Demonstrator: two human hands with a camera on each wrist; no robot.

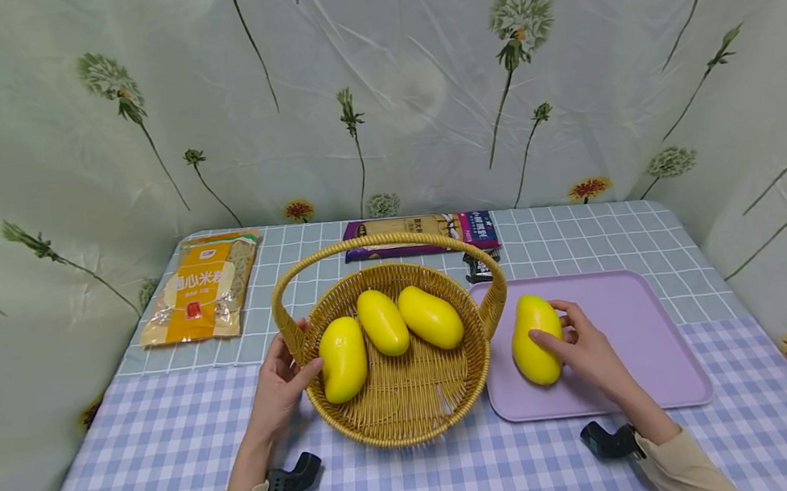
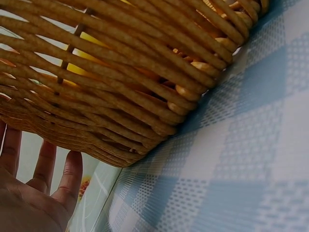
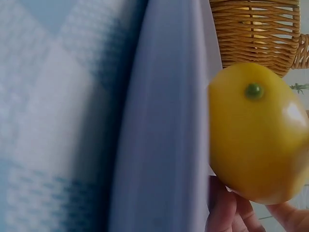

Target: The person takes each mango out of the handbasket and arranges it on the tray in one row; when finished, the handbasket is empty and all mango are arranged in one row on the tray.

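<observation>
At the counter (image 1: 575, 237), whose far part is grey-green with a white grid, I see a person in beige sleeves with both hands busy. The right hand (image 1: 592, 356) has its grip pinching a smooth, yellow, oblong mango (image 1: 535, 355), the thumb lying over its upper side and the fingers round the edge away from the basket. That mango is over the left part of a flat, lilac, rectangular tray (image 1: 636, 331); I can't tell whether it touches the surface. The left hand (image 1: 280, 384) has its grip on a round, golden-brown wicker basket (image 1: 400, 403), thumb over the rim and fingers against the outside, beside one foot of the tall arched handle (image 1: 386, 240). Inside are three more yellow mangoes (image 1: 383, 324), one by the left wall close to that thumb, two side by side towards the back. The basket stands on a blue-and-white checked cloth (image 1: 134, 461), just left of the tray. Behind lie an orange-and-clear plastic food bag (image 1: 205, 291) at left, a long purple-and-tan packet (image 1: 421, 230) and a small black packet (image 1: 481, 268).
</observation>
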